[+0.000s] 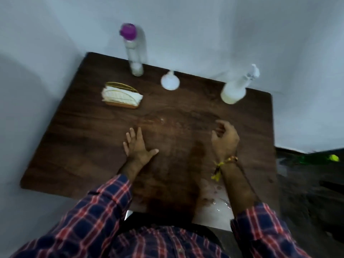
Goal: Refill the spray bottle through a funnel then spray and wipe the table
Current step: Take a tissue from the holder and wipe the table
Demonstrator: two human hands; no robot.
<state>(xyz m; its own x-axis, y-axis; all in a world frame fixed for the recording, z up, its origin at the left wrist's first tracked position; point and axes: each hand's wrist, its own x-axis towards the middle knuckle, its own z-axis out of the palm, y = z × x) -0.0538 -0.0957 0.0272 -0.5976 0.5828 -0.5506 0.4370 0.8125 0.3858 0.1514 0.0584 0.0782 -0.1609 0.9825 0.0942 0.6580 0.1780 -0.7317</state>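
Note:
A white spray bottle [235, 88] stands at the back right of the dark wooden table [78, 142]. A white funnel [170, 81] sits mouth down at the back middle. A tall clear water bottle with a purple cap [133, 51] stands at the back left. A holder of white napkins [122, 97] is in front of that bottle. My left hand [138, 145] lies flat on the table, fingers spread. My right hand [225, 138] hovers over the table with loosely curled fingers, holding nothing. The frame is blurred.
The table stands against a pale wall at the back and left. Wet patches show on the surface near the front edge [214, 198]. A dark floor with a green object [333, 157] lies to the right.

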